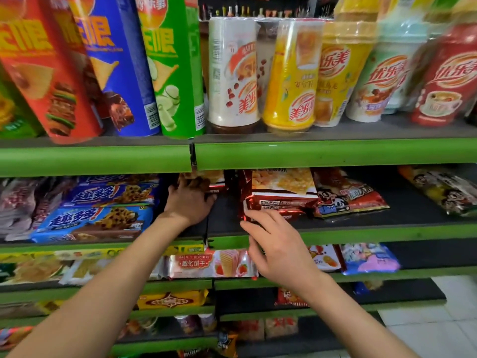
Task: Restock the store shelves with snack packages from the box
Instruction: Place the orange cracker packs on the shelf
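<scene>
My left hand point(189, 201) reaches deep into the second shelf point(361, 232) and rests on a dark red snack package point(206, 180) at the back, its fingers spread over it. My right hand point(276, 244) is at the shelf's front edge, its fingertips touching the near corner of a stack of shiny red-brown snack packages point(280, 198). Whether either hand actually grips its package I cannot tell. The box is out of view.
Blue cookie packs point(103, 218) lie left of my left hand. Red cartoon snack bags point(346, 196) lie to the right. Tall chip tubes point(124, 65) and milk-tea cups point(289, 76) stand on the shelf above. Lower shelves hold wafer packs point(211, 263). White floor tiles point(433, 326) show at lower right.
</scene>
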Demonstrator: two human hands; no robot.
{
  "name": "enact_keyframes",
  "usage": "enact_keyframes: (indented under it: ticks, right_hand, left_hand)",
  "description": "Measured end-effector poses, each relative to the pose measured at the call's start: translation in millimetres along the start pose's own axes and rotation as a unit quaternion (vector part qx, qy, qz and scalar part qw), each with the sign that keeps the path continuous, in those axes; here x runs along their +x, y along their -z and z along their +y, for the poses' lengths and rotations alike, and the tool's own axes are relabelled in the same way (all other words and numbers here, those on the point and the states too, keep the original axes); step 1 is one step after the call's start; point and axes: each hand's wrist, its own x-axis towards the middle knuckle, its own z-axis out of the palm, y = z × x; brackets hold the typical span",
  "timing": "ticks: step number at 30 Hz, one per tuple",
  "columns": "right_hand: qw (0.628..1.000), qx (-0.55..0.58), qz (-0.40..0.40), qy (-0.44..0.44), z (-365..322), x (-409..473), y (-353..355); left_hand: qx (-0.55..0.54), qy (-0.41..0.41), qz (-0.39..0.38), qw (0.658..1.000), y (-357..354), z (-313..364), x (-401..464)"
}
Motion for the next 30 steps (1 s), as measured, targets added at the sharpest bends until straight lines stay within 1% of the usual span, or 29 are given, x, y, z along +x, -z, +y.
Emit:
enact_keyframes:
  ticks: [2, 5, 8, 9, 11, 13, 14, 16, 17, 18, 20, 21, 22, 23, 24, 25, 26, 27, 28, 29, 30]
  right_hand:
    - [0.998, 0.037, -0.026, -0.038, -1, -2, -2]
    - [0.989, 0.094, -0.050, -0.100, -6, -2, -7]
    - [0.978, 0.144, -0.089, -0.123, -19, 6, -17]
    - [0.973, 0.165, -0.103, -0.126, -27, 12, -21]
    - [0.968, 0.185, -0.108, -0.131, -40, 29, -30]
    - [0.968, 0.166, -0.102, -0.160, -48, 49, -45]
    - [0.965, 0.142, -0.114, -0.190, -50, 59, -52]
    - [0.946, 0.089, -0.178, -0.255, -52, 76, -64]
    - [0.938, 0.071, -0.204, -0.272, -53, 80, -69]
    - [0.935, 0.064, -0.210, -0.279, -53, 82, -72]
    - [0.939, 0.089, -0.174, -0.282, -53, 80, -71]
    - [0.941, 0.112, -0.152, -0.282, -54, 78, -68]
    - [0.942, 0.134, -0.133, -0.278, -54, 74, -65]
    - [0.942, 0.152, -0.120, -0.273, -54, 70, -63]
    - [0.942, 0.167, -0.107, -0.271, -54, 66, -60]
    - [0.940, 0.185, -0.093, -0.271, -55, 61, -58]
    - [0.938, 0.205, -0.077, -0.268, -56, 56, -56]
    - [0.937, 0.222, -0.060, -0.262, -58, 51, -54]
    - [0.938, 0.234, -0.044, -0.251, -61, 46, -52]
    - [0.941, 0.239, -0.029, -0.238, -63, 43, -50]
    - [0.945, 0.240, -0.012, -0.224, -66, 39, -48]
  left_hand:
    - [0.001, -0.002, -0.009, 1.000, 2, 1, -18]
    - [-0.062, 0.012, 0.012, 0.998, 9, -8, -36]
    - [-0.150, 0.073, 0.041, 0.985, 15, -19, -39]
    - [-0.188, 0.100, 0.035, 0.976, 15, -21, -38]
    - [-0.246, 0.136, -0.007, 0.960, 14, -20, -36]
    - [-0.262, 0.148, -0.039, 0.953, 10, -16, -34]
    - [-0.265, 0.153, -0.040, 0.951, 9, -14, -35]
    - [-0.308, 0.164, -0.014, 0.937, 9, -11, -34]
    - [-0.352, 0.166, 0.019, 0.921, 10, -10, -34]
    - [-0.406, 0.167, 0.066, 0.896, 12, -10, -37]
    - [-0.508, 0.169, 0.156, 0.830, 18, -13, -47]
    - [-0.553, 0.174, 0.184, 0.794, 21, -16, -52]
    - [-0.605, 0.187, 0.193, 0.749, 25, -19, -57]
    - [-0.664, 0.206, 0.184, 0.695, 30, -21, -62]
    - [-0.715, 0.223, 0.160, 0.643, 36, -23, -66]
    - [-0.752, 0.230, 0.131, 0.604, 40, -25, -70]
    - [-0.767, 0.227, 0.100, 0.591, 44, -25, -75]
    - [-0.764, 0.221, 0.075, 0.601, 46, -26, -80]
    - [-0.751, 0.214, 0.061, 0.622, 46, -26, -85]
    - [-0.739, 0.207, 0.059, 0.639, 45, -26, -90]
    - [-0.732, 0.198, 0.065, 0.648, 44, -25, -96]
